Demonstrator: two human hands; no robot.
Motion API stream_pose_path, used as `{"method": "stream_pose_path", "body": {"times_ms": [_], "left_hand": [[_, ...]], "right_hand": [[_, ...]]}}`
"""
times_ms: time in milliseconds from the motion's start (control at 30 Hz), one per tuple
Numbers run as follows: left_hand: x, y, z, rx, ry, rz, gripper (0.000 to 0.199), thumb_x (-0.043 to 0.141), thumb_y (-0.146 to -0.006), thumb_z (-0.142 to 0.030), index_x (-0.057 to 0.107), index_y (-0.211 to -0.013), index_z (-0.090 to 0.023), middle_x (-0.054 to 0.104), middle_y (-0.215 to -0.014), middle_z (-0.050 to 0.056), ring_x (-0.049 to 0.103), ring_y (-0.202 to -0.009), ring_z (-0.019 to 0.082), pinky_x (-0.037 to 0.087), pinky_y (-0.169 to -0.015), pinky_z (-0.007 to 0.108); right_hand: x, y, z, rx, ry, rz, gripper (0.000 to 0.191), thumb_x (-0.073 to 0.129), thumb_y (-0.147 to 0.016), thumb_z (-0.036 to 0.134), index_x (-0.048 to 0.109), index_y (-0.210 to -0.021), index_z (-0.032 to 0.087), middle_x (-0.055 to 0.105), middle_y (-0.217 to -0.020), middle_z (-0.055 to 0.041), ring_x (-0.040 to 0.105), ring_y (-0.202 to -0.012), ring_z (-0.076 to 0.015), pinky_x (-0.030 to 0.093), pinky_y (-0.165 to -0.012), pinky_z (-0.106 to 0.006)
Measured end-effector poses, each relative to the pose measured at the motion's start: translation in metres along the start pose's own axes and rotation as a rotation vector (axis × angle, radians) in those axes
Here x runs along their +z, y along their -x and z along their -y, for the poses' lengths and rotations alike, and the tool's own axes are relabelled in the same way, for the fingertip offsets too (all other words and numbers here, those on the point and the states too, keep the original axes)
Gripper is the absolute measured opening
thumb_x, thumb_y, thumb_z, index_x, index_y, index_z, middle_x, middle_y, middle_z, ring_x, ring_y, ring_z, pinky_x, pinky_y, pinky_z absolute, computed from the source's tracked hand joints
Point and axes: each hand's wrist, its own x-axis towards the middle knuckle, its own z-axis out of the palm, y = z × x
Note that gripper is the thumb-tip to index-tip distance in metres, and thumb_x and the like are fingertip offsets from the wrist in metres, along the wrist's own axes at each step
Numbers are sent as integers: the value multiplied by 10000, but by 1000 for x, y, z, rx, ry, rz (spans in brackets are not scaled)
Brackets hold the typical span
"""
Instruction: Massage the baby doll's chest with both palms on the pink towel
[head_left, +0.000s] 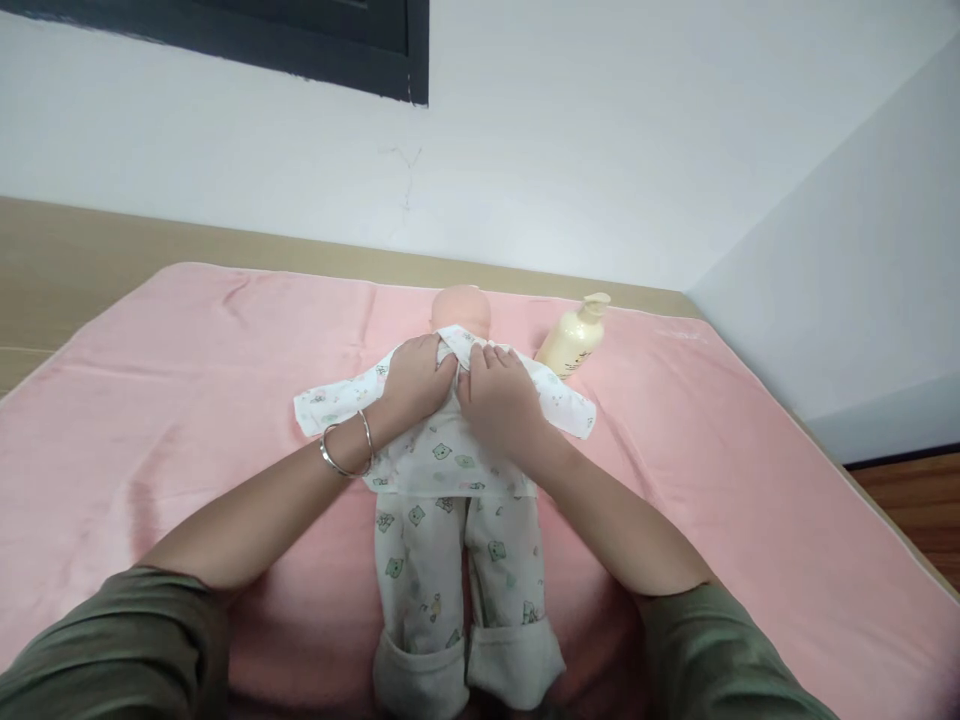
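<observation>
Both hands, left hand (415,385) and right hand (501,398), were laid side by side, fingers pinching the shirt (442,440) collar on one doll (457,470) at blanket (187,400) centre; one lotion bottle (574,338) stood far right.

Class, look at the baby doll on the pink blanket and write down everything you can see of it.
The baby doll lies on its back on the pink blanket, bald head toward the wall, legs toward the camera. It wears a white printed top, sleeves spread sideways, and matching trousers with cuffs rolled up; the cloth looks like soft cotton. The left hand and right hand press on its chest at the neckline. A cream pump bottle lies beside its head, apart from it.
</observation>
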Motion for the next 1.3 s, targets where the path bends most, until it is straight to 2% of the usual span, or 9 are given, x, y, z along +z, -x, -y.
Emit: {"method": "stream_pose_path", "body": {"times_ms": [167, 367, 567, 667, 767, 967, 1133, 1233, 1300], "left_hand": [[1, 5, -4, 44, -62, -48, 240, 372, -930, -234, 602, -915, -167, 697, -921, 142, 642, -894, 290, 487, -823, 416], [4, 27, -18, 188, -53, -169, 342, 360, -946, -213, 572, -1189, -99, 655, -1252, 203, 574, -1216, 335, 434, -1052, 464], [1, 6, -5, 24, -12, -47, 228, 383, -907, -237, 600, -940, -175, 700, -957, 146, 642, -928, 301, 496, -855, 434], [-2, 1, -2, 0, -24, -15, 242, 363, -901, -228, 599, -894, -173, 698, -922, 153, 639, -882, 304, 495, -818, 440], [0, 9, -9, 64, -53, -56, 282, 351, -917, -208, 618, -979, -138, 701, -1010, 183, 640, -969, 323, 488, -887, 460], [7, 28, -20, 184, -27, -157, 428, 391, -935, -223, 547, -1311, -90, 609, -1379, 197, 523, -1315, 345, 384, -1127, 500], [1, 6, -4, 4, -1, -38, 280, 398, -944, -284, 633, -1036, -162, 725, -1066, 158, 660, -1015, 305, 495, -909, 425], [-2, -6, 4, -102, 24, 27, 318, 353, -969, -331, 632, -955, -178, 736, -965, 138, 670, -899, 283, 499, -810, 395], [-1, -6, 4, -95, 3, 21, 334, 335, -976, -321, 633, -959, -170, 733, -973, 145, 670, -904, 285, 498, -809, 396]], "right_hand": [[8, -13, -14, 8, -118, 47, 456, 374, -985, 263, 548, -1319, 7, 631, -1332, -256, 540, -1286, -354, 386, -1133, -479], [15, -35, -39, 35, -235, 82, 353, 384, -986, 304, 601, -1178, 103, 679, -1245, -193, 591, -1165, -319, 449, -1047, -470], [7, -7, -8, -2, -70, 12, 490, 315, -1021, 285, 533, -1339, -18, 622, -1335, -278, 556, -1248, -378, 402, -1098, -520], [5, 0, 1, -26, -42, -12, 533, 311, -1017, 263, 471, -1404, -66, 585, -1385, -303, 517, -1325, -385, 366, -1151, -517], [7, -11, -11, -22, -127, 34, 483, 337, -1003, 250, 536, -1351, -18, 619, -1358, -259, 541, -1305, -348, 387, -1150, -476], [15, -38, -44, 62, -297, 82, 353, 385, -995, 322, 625, -1153, 116, 690, -1226, -174, 607, -1143, -294, 465, -1054, -445], [12, -20, -20, 48, -130, 50, 405, 352, -999, 289, 607, -1204, 51, 682, -1205, -234, 594, -1160, -357, 445, -1055, -508], [12, -6, -3, -12, -85, -19, 491, 343, -982, 251, 529, -1354, -11, 602, -1370, -271, 517, -1311, -385, 375, -1143, -537], [14, -5, -1, -19, -97, -36, 531, 339, -971, 235, 487, -1408, -30, 547, -1450, -269, 466, -1380, -381, 336, -1185, -532]]}}
